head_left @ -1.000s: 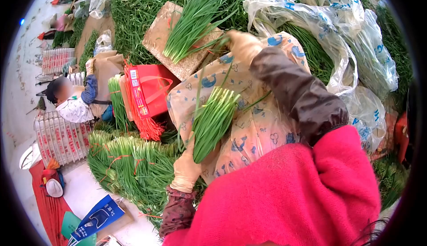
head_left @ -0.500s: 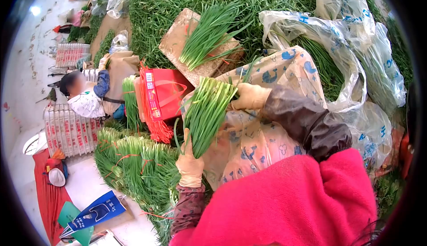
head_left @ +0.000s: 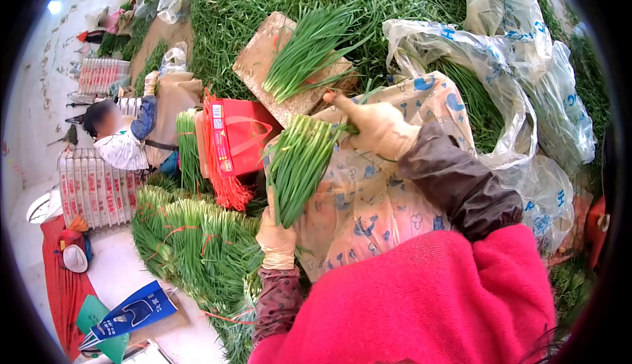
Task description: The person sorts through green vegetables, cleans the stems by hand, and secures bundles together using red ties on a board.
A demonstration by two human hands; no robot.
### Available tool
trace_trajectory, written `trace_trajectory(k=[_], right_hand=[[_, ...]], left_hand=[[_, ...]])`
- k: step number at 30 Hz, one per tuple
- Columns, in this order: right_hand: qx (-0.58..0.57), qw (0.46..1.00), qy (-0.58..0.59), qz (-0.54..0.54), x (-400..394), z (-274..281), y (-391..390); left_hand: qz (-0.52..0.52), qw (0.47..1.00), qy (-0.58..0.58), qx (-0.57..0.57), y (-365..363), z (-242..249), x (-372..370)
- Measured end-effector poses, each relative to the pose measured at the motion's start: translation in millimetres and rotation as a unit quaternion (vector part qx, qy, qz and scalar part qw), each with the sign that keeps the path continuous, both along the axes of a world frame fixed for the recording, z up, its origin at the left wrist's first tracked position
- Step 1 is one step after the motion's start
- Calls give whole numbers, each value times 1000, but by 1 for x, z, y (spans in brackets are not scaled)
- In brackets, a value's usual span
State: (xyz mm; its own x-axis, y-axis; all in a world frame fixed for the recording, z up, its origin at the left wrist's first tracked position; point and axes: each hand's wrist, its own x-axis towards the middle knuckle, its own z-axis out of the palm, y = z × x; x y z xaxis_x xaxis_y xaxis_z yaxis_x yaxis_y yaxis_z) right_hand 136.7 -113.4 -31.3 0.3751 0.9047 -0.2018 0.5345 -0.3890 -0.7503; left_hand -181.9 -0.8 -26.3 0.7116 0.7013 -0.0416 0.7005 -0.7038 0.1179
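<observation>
Right hand [head_left: 384, 129] turned, one finger now stretched toward the board [head_left: 255, 63]

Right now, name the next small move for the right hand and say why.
Probably draw the right hand sideways, taking the loose blades off the bunch: they stick out by its pale ends, right at those fingers, while the left hand holds the bunch from the other side, which should keep it steady.

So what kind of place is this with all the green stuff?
It looks like a place where leafy greens get sorted and bundled, maybe a market: there's a big heap of loose greens, bundles tied with red bands, and plastic bags with greens inside.
</observation>
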Motion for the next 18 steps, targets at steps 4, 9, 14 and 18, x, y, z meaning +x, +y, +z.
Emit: trace_trajectory(k=[4,9,14,18], right_hand=[[85,993,62,-62,-25,-40,11],[142,988,9,-64,-20,-42,3],[71,949,131,-276,17,-72,11],[121,857,357,-350,50,-72,11]], left_hand=[[1,1000,-15,-24,-8,-2,8],[-18,1000,-1,-4,-11,-2,13],[-28,992,103,63,-4,1,14],[-36,987,129,92,3,-2,11]])
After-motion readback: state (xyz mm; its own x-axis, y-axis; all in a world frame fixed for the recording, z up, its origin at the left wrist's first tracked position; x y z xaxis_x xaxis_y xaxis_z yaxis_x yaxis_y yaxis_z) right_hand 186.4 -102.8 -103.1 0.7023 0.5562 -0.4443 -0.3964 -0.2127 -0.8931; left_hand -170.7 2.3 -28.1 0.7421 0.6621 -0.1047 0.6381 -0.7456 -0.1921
